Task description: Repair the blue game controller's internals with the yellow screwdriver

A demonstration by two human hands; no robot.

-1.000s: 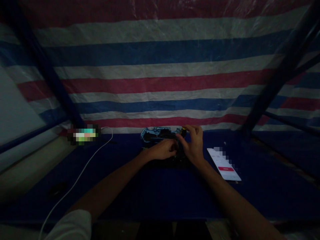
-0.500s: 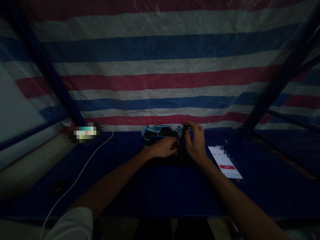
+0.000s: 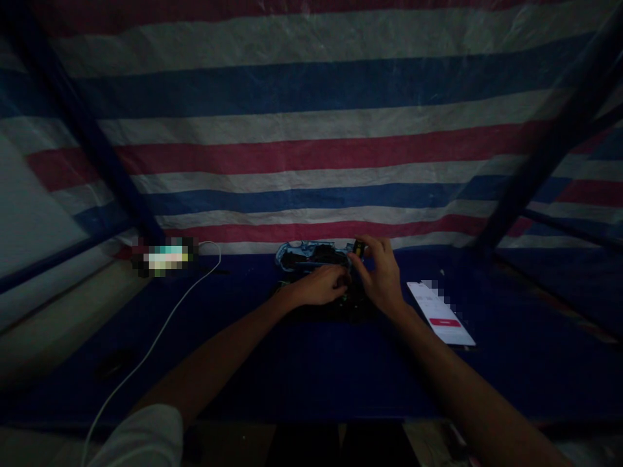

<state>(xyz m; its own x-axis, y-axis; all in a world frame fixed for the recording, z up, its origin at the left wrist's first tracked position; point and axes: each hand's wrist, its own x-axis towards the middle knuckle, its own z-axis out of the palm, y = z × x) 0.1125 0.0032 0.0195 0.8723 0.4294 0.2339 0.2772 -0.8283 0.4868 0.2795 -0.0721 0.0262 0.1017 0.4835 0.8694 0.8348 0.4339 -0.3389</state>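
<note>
In the dim head view a light-blue shell (image 3: pixel 288 255), which looks like a toy car body with a dark inside, lies at the back of the blue table (image 3: pixel 272 383). In front of it is a dark assembly (image 3: pixel 316 314), too dim to make out in detail. My left hand (image 3: pixel 325 285) rests over this assembly with curled fingers; what they pinch is hidden. My right hand (image 3: pixel 379 269) grips a small black block (image 3: pixel 359 248) with a yellow mark between thumb and fingers, just above the assembly's right end.
A phone (image 3: pixel 442 318) with a lit screen lies right of my right forearm. A white cable (image 3: pixel 168 318) crosses the left side, leading to a blurred-out bright object (image 3: pixel 168 256). A dark object (image 3: pixel 114 363) sits at left. Blue posts and a striped tarp (image 3: pixel 292 155) stand behind.
My right hand has turned the black block slightly, and its yellow mark now shows. The thumb has moved left and lower. My left hand stays almost where it was.
</note>
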